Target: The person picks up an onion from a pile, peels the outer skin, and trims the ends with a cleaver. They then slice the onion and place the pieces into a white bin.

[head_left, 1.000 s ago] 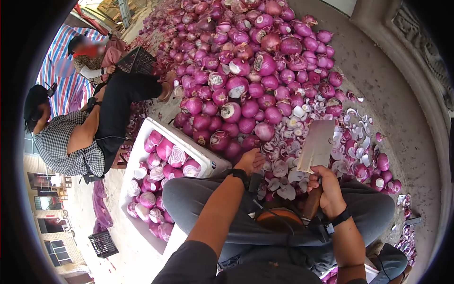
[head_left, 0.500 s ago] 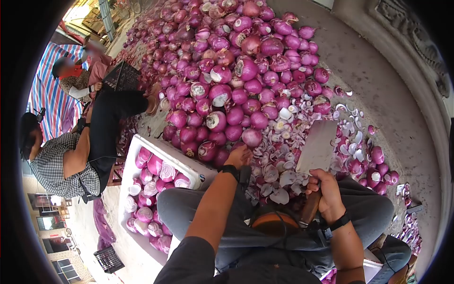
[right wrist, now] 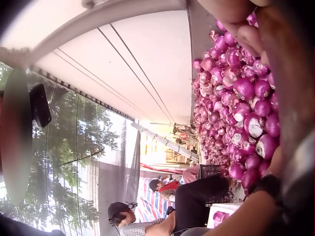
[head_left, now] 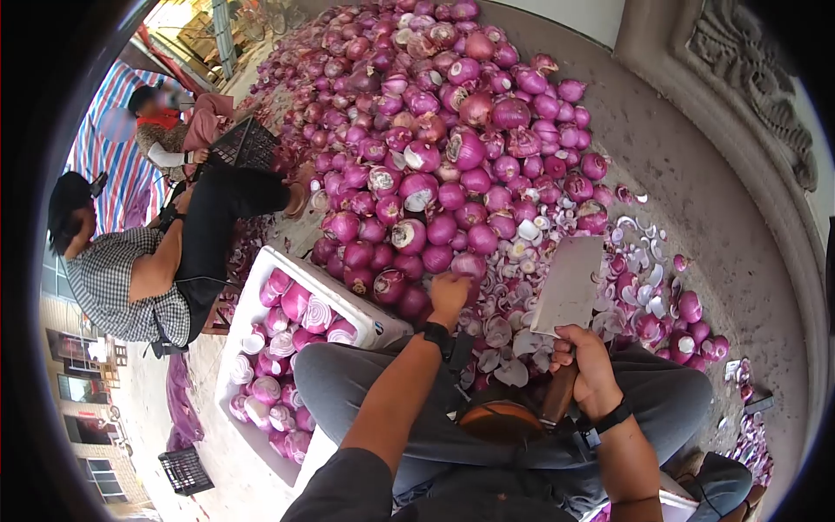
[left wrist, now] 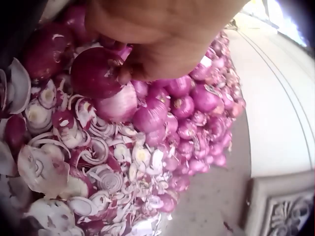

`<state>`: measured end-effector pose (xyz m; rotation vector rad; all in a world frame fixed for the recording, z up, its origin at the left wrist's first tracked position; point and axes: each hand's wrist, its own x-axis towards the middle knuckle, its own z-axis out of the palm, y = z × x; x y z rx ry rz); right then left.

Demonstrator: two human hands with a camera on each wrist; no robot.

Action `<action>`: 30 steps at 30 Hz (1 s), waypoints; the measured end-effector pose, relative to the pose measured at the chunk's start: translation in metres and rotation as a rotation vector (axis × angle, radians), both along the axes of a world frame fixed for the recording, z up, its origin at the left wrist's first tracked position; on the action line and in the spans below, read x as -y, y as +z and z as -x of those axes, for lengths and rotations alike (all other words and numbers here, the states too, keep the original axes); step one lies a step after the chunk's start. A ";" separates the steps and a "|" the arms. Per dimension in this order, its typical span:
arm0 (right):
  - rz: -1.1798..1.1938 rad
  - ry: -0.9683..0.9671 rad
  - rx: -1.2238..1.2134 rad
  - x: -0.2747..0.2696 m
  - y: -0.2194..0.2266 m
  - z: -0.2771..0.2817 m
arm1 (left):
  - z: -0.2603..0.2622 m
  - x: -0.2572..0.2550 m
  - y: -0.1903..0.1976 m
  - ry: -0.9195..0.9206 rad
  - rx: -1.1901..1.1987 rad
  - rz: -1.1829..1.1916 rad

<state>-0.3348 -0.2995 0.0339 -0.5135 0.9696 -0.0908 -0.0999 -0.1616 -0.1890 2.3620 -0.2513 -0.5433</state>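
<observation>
The left hand has advanced to an onion at the near edge of the pile, its closure indeterminable, while the right hand remains clamped on the cleaver farther right, so onion and cleaver are still apart.

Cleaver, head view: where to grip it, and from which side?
Best by the wooden handle, I'd say, coming from the person's right and wrapping the fingers around it. The handle is slim and sits below the broad, flat blade, so this should keep fingers off the blade's edges. The right hand holds it there now.
</observation>
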 end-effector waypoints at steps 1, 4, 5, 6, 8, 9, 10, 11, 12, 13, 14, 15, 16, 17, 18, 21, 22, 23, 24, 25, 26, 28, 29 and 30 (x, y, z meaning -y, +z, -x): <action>0.011 -0.012 0.000 -0.001 0.004 0.000 | -0.005 0.004 0.009 -0.079 -0.271 0.323; 0.025 -0.020 0.027 -0.004 0.010 0.003 | 0.016 0.030 0.077 0.128 -0.335 0.781; 0.029 -0.024 0.045 -0.004 0.011 0.005 | 0.020 0.032 0.121 0.063 -0.520 0.867; 0.029 -0.023 0.054 -0.004 0.010 0.006 | 0.020 0.034 0.148 -0.008 -0.709 0.946; 0.036 -0.039 0.054 -0.003 0.008 0.010 | 0.006 0.033 0.165 -0.230 -1.056 1.289; 0.037 -0.042 0.060 -0.003 0.009 0.011 | 0.003 0.031 0.173 -0.471 -1.411 1.613; 0.042 -0.052 0.068 -0.003 0.010 0.012 | 0.009 0.030 0.195 -0.477 -1.410 1.608; 0.047 -0.063 0.075 -0.003 0.010 0.013 | 0.018 0.029 0.217 -0.281 -1.315 1.614; 0.047 -0.067 0.081 -0.003 0.010 0.013 | 0.027 0.028 0.239 -0.090 -1.215 1.611; 0.057 -0.068 0.067 -0.003 0.009 0.013 | 0.038 0.027 0.248 -0.053 -1.207 1.662; 0.066 -0.069 0.051 -0.004 0.009 0.014 | 0.050 0.021 0.255 -0.055 -1.208 1.660; 0.068 -0.070 0.051 -0.004 0.011 0.014 | 0.063 0.014 0.260 0.016 -1.376 1.565; 0.086 -0.043 0.032 -0.005 0.013 0.014 | 0.075 0.007 0.260 0.089 -1.538 1.459; 0.103 -0.016 0.013 -0.005 0.014 0.013 | 0.085 0.000 0.247 0.138 -1.718 1.413; 0.097 -0.020 0.011 -0.006 0.014 0.013 | 0.087 -0.007 0.230 0.142 -1.720 1.405; 0.111 -0.017 -0.003 -0.008 0.013 0.014 | 0.088 -0.018 0.204 0.465 -1.719 1.182; 0.102 -0.017 0.009 -0.008 0.012 0.015 | 0.085 -0.018 0.206 0.470 -1.724 1.177; 0.094 -0.016 0.023 -0.009 0.011 0.015 | 0.081 -0.016 0.208 0.491 -1.626 1.134; 0.096 -0.016 0.022 -0.011 0.011 0.015 | 0.075 -0.014 0.214 0.505 -1.526 1.093; 0.109 -0.015 0.000 -0.012 0.012 0.014 | 0.070 -0.013 0.223 0.458 -1.454 1.081; 0.125 -0.015 -0.018 -0.013 0.013 0.012 | 0.064 -0.011 0.232 0.450 -1.451 1.087; 0.205 0.001 -0.016 -0.015 0.009 0.009 | 0.052 -0.006 0.249 0.312 -1.367 1.010; 0.276 0.017 -0.023 -0.017 0.008 0.008 | 0.047 -0.005 0.259 0.288 -1.368 0.998; 0.279 0.007 -0.022 -0.018 0.009 0.005 | 0.042 -0.003 0.266 0.277 -1.371 0.993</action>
